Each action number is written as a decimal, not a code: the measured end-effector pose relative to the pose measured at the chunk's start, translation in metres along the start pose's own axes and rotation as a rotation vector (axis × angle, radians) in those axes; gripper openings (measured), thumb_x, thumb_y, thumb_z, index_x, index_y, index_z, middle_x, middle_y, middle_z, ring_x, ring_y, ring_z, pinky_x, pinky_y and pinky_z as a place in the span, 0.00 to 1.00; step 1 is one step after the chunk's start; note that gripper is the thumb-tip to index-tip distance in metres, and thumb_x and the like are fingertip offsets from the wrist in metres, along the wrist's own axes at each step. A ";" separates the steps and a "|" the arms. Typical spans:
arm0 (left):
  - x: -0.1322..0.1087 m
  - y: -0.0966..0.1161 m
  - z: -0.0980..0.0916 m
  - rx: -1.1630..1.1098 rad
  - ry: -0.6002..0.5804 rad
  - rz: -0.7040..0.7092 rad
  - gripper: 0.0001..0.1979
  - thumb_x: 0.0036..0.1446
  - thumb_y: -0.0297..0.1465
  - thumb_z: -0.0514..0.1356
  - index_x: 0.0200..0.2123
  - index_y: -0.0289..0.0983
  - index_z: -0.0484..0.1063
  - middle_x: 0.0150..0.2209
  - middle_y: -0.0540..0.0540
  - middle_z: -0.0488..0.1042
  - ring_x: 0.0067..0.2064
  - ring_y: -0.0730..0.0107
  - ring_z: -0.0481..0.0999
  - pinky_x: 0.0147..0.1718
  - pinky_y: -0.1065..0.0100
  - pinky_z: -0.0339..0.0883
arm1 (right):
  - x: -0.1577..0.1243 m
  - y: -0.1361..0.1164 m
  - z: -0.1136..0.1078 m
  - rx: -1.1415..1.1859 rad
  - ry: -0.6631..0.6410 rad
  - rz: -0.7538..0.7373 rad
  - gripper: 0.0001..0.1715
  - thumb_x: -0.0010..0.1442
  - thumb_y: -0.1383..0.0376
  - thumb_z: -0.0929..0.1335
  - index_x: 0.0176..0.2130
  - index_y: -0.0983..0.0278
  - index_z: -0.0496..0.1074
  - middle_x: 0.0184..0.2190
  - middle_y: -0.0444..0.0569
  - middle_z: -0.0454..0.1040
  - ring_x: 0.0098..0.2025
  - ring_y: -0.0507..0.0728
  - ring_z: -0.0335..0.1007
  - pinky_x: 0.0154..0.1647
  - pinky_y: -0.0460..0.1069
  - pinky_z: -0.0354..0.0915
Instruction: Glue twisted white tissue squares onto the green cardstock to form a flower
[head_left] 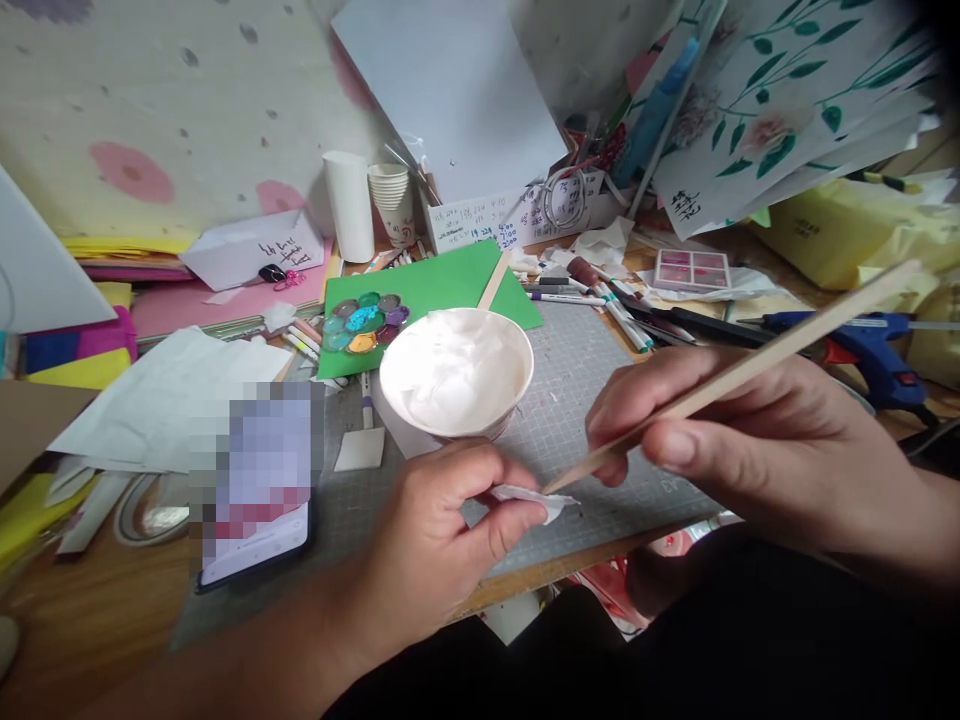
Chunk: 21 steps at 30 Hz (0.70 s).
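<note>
My left hand (457, 530) pinches a small piece of white tissue (551, 503) between thumb and fingers, above the front edge of the cutting mat. In my right hand (720, 430) is a long flat wooden stick (795, 345), held like a pen. The stick's lower end touches the tissue. Just beyond my hands stands a white paper bowl (517, 408) lined with white, tissue-like material (450, 365). Behind its rim a second wooden strip (495, 282) lies on a green sheet (442, 275).
A paint palette (365, 320) rests on the green sheet. On the left a phone (259, 545) leans over the grey cutting mat (600, 365). Paper cups (390, 200), scattered markers (622, 318) and a blue glue gun (874, 350) crowd the back and right.
</note>
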<state>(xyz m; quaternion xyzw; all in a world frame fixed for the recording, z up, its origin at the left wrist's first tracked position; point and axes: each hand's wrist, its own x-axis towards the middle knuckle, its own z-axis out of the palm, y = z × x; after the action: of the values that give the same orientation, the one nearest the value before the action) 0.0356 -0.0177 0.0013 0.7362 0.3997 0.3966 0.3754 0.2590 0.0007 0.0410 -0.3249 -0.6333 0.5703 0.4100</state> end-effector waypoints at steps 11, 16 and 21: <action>0.000 -0.001 0.001 0.020 0.014 0.047 0.07 0.54 0.24 0.70 0.26 0.38 0.76 0.25 0.55 0.78 0.26 0.77 0.75 0.28 0.79 0.69 | -0.002 -0.001 -0.004 -0.235 -0.060 -0.097 0.01 0.62 0.65 0.73 0.36 0.60 0.78 0.34 0.47 0.82 0.37 0.56 0.80 0.35 0.47 0.76; 0.000 -0.001 0.001 0.054 -0.001 0.047 0.08 0.54 0.25 0.70 0.26 0.38 0.76 0.24 0.55 0.77 0.25 0.78 0.74 0.27 0.78 0.68 | -0.004 0.001 -0.001 -0.236 -0.086 -0.085 0.01 0.63 0.66 0.72 0.36 0.61 0.77 0.36 0.48 0.83 0.37 0.56 0.81 0.34 0.46 0.76; 0.000 -0.002 0.001 0.058 -0.010 0.031 0.06 0.54 0.26 0.69 0.27 0.39 0.77 0.24 0.55 0.77 0.25 0.77 0.75 0.27 0.77 0.69 | -0.004 0.003 0.000 -0.236 -0.095 -0.076 0.02 0.63 0.67 0.71 0.37 0.62 0.77 0.36 0.49 0.82 0.36 0.55 0.81 0.33 0.45 0.76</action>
<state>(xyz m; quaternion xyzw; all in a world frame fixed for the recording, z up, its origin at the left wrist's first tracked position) 0.0358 -0.0169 -0.0009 0.7549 0.3977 0.3871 0.3495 0.2610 -0.0022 0.0378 -0.3192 -0.7267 0.4906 0.3598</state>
